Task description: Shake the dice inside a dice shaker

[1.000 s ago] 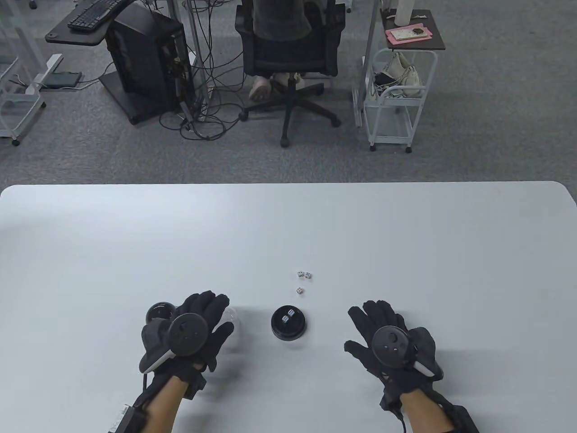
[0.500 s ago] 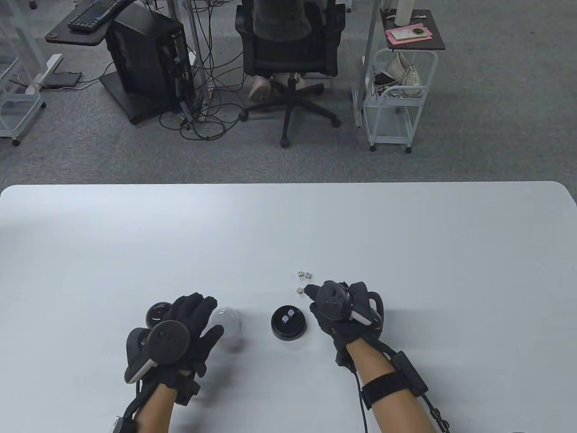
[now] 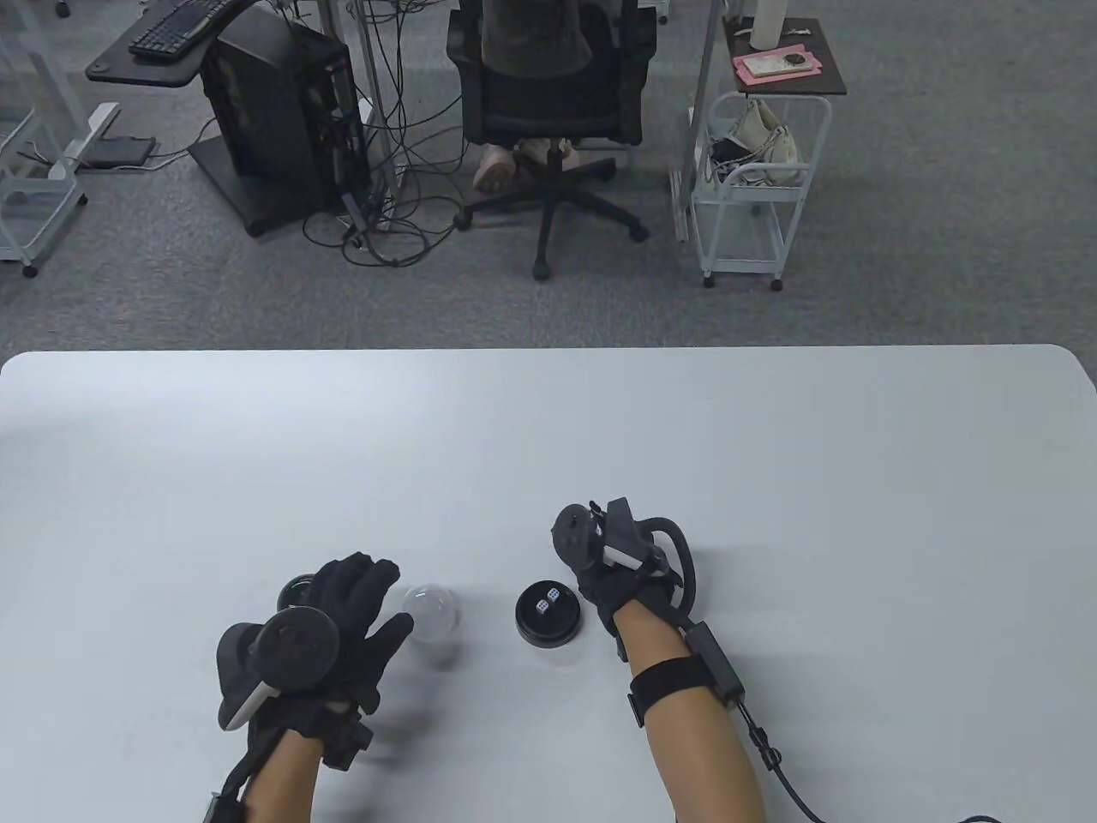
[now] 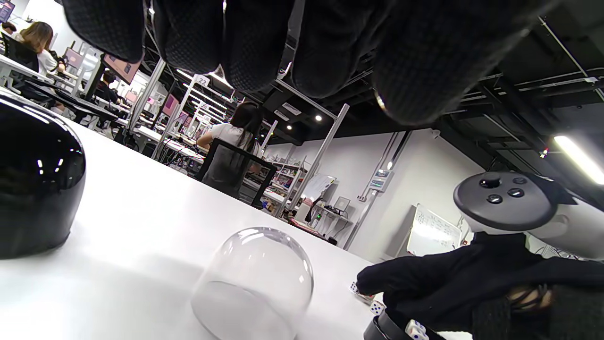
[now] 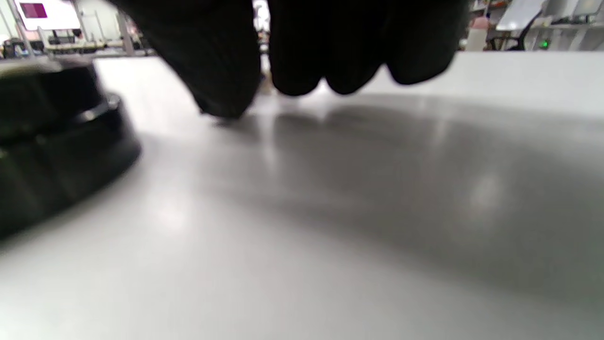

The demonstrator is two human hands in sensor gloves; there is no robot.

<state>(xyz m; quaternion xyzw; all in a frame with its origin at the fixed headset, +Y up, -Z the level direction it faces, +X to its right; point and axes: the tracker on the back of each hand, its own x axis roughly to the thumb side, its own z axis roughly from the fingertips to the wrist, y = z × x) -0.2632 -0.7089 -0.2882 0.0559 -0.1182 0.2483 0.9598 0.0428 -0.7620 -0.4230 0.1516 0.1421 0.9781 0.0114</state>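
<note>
Right hand (image 3: 613, 557): fingertips lowered at loose white dice (image 4: 376, 307), pinch unclear | round black shaker base (image 3: 548, 613): two dice inside | left hand (image 3: 343, 630): spread, beside clear dome lid (image 3: 431, 610), likely ready for capping.

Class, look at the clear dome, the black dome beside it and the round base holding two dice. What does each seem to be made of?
Clear dome: see-through plastic or glass, smooth; the table shows through it.
Black dome: likely glossy plastic; it mirrors ceiling lights sharply.
Round base: probably black plastic with a duller sheen.
Dice: white, hard, likely plastic; too small to be sure.
</note>
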